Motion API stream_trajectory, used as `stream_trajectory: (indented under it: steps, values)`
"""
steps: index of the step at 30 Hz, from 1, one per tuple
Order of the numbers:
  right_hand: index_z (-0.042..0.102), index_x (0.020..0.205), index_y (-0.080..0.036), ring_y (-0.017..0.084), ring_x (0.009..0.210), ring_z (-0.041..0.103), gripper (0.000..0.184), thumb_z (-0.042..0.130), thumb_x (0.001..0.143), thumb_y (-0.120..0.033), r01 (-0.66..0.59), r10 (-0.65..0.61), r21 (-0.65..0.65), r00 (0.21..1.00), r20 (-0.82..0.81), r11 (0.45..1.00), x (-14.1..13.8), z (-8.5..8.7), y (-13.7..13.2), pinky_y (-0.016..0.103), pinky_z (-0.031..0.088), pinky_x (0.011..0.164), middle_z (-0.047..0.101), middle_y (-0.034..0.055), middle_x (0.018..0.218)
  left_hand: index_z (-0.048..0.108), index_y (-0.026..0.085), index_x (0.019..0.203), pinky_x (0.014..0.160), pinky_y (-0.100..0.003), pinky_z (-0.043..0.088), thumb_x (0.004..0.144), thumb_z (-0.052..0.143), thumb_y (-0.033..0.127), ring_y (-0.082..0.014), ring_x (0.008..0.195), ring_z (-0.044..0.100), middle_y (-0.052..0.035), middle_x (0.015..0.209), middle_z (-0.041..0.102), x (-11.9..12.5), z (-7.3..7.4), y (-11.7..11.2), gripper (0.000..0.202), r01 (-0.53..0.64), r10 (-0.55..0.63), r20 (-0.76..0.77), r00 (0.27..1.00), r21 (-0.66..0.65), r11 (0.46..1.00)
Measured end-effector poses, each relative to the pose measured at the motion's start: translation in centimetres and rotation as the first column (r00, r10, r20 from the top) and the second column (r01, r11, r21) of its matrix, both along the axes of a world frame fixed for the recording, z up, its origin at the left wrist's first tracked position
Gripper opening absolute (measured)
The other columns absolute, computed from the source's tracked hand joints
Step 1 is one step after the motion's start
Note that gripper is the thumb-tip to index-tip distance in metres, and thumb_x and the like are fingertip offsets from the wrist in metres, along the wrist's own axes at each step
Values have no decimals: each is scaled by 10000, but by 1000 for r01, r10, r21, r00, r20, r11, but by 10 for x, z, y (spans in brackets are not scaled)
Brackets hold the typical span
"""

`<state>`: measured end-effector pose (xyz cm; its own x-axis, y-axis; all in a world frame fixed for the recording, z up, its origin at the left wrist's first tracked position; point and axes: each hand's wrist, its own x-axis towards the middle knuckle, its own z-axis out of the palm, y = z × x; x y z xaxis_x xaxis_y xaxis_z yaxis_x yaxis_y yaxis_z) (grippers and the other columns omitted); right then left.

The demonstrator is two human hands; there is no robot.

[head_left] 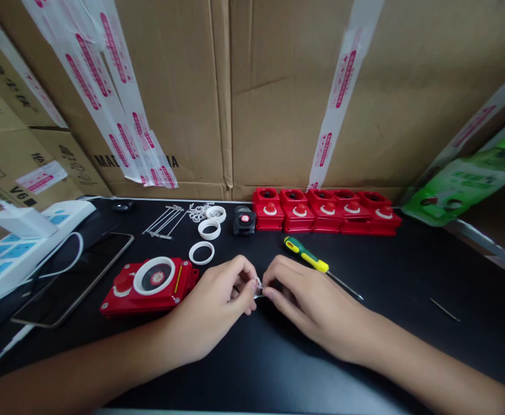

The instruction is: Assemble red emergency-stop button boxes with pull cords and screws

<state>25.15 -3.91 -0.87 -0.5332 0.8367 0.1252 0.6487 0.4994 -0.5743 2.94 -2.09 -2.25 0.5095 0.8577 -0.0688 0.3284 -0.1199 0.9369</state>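
My left hand (230, 291) and my right hand (298, 294) meet low over the table, fingertips pinched together. Between them is a small whitish piece (258, 283), mostly covered by the fingers, so its kind is unclear. Left of my left hand lies a red housing (142, 285) with a white ring around its round window and a red knob. Several white rings (201, 252) sit just beyond that hand. A green and yellow screwdriver (306, 253) lies behind my right hand, its shaft pointing right and toward me.
Several red housings (324, 210) stand in a row against the cardboard box (278, 104), with a black part (244, 222) beside them. Thin metal rods (165, 222) and white chain (198, 212) lie further left. A phone (75, 276), power strip (31, 245), green pouch (460, 184) and thin pin (445, 309) flank the hands.
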Motion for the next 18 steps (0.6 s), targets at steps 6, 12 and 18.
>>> stream_trajectory:
  steps: [6,12,18]
  values:
    - [635,1061,-218,114,687,593,70,605,1077,-279,38,-46,-52,986,-162,998,-1,-7,1,253,485,640,665,21,998,607,202,947,696,-271,490,1009,600,299,-162,748,652,12,794,662,3,0,1,116,8,-7,-24,1000,32,999]
    - [638,986,-211,136,747,606,96,586,1067,-211,44,-36,49,986,-164,998,0,-9,4,262,468,674,667,21,930,635,194,919,654,-244,454,963,623,220,-135,716,596,27,787,642,4,2,-1,52,15,-10,-56,998,79,997]
    - [601,983,-214,112,683,558,98,543,1061,-204,42,-31,71,988,-150,997,0,-9,3,257,445,633,621,4,920,629,188,867,639,-233,438,949,635,186,-120,694,561,34,777,620,3,0,0,82,34,-21,-85,996,151,988]
